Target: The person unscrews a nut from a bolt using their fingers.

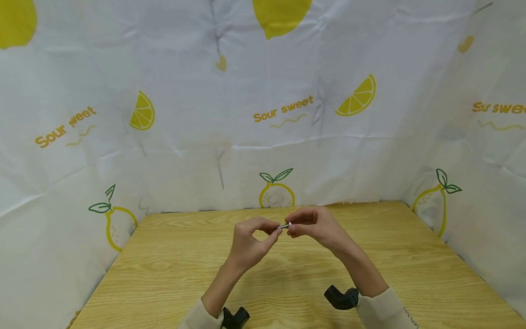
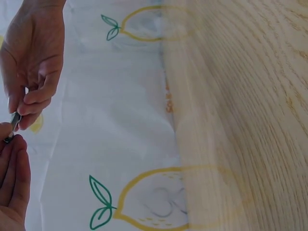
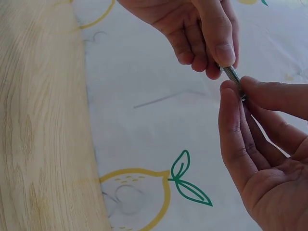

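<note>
A small metal bolt (image 1: 283,226) with a threaded shank spans the gap between both hands, held up above the table. My left hand (image 1: 251,242) pinches one end of it between thumb and fingertips. At the other end, the thumb and fingers of my right hand (image 1: 318,225) pinch it. The right wrist view shows the threads of the bolt (image 3: 232,73) between the two sets of fingertips. Fingers cover both ends, so whether a nut sits on it I cannot tell. In the left wrist view the bolt (image 2: 16,119) lies near the left edge.
Beneath the hands is a wood-grain table (image 1: 172,256). A white cloth (image 1: 185,114) printed with lemons and lettering hangs behind it and at both sides. Black wrist devices (image 1: 342,297) jut out by the light sleeves (image 1: 382,308).
</note>
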A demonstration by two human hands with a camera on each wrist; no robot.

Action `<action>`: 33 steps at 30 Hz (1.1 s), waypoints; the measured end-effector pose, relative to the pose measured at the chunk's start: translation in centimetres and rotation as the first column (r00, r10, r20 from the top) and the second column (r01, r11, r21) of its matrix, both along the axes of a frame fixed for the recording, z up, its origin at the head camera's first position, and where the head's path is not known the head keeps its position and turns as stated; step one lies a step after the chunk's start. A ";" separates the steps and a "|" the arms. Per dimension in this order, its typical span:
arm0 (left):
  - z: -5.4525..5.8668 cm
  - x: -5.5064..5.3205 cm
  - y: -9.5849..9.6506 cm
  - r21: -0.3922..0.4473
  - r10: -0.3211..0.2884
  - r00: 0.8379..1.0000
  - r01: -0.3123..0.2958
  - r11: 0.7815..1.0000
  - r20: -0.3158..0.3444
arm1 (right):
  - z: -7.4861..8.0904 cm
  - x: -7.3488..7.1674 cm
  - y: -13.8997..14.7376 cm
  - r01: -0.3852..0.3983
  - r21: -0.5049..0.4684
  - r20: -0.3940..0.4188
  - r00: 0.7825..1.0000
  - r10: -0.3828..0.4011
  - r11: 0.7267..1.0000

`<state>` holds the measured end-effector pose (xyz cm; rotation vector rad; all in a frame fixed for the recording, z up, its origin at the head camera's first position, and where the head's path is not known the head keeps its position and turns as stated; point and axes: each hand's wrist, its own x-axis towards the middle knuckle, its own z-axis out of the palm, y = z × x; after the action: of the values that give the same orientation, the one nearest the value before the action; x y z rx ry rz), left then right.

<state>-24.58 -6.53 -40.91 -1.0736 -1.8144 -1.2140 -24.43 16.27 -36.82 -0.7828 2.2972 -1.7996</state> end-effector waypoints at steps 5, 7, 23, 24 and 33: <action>0.0 0.0 -0.1 0.004 -0.005 1.000 0.004 1.000 0.011 | 0.0 0.2 -0.2 0.031 0.008 -0.017 0.999 -0.031 0.999; 0.0 0.1 -0.1 0.006 -0.005 1.000 0.005 1.000 0.017 | 0.0 0.2 -0.2 0.030 -0.012 -0.026 0.999 -0.030 0.999; 0.1 0.2 -0.1 0.007 -0.002 0.999 0.001 1.000 0.039 | 0.1 0.0 -0.2 -0.021 0.025 0.027 0.999 0.021 0.999; 0.1 0.2 -0.2 0.006 -0.002 0.999 0.002 1.000 0.038 | 0.1 0.0 -0.2 -0.016 0.027 0.023 1.000 0.015 0.999; 0.1 0.2 -0.1 0.002 0.003 0.997 -0.004 1.000 0.081 | 0.2 0.0 -0.1 -0.008 0.003 0.018 1.000 0.008 1.000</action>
<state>-24.39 -6.67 -40.80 -1.0330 -1.8745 -1.2738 -24.44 16.12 -36.66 -0.7709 2.2814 -1.7919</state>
